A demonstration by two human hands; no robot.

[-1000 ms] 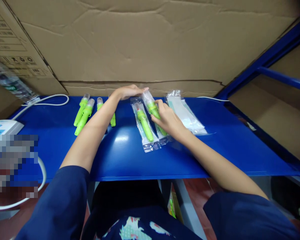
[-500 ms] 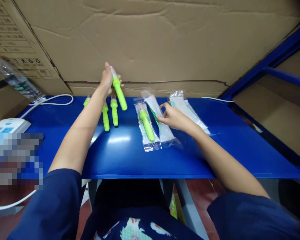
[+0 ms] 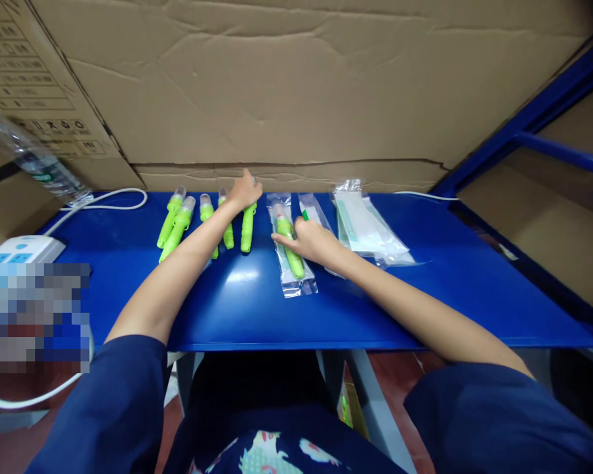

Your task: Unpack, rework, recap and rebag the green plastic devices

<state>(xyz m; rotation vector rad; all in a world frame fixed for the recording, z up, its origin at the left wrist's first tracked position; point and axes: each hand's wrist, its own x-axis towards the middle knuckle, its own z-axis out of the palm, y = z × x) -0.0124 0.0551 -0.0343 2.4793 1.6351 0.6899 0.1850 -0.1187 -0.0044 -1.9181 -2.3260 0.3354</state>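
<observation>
My left hand (image 3: 244, 191) is down at the back of the blue table, its fingers closed around the capped upper end of a lime-green stick (image 3: 248, 230). Left of it, several like sticks with clear caps (image 3: 178, 227) lie in a row, partly behind my left forearm. A clear plastic bag (image 3: 296, 288) with a lime-green stick (image 3: 291, 258) inside lies right of the row. Across this bagged stick stretches the thumb of my right hand (image 3: 316, 240), apart from the forefinger. Under that hand, a second bag (image 3: 313, 207) with a white and green insert is mostly hidden.
More flat clear bags with pale inserts (image 3: 368, 227) lie to the right. At far left are a power strip (image 3: 39, 250), a white cable (image 3: 113, 205) and a water bottle (image 3: 39, 161). Cardboard (image 3: 296, 99) walls the back, and a blue metal frame (image 3: 524, 125) stands right.
My left hand has lowered its stick to the table at the row's right end. My right hand has moved left over the bagged stick, covering more of the second bag.
</observation>
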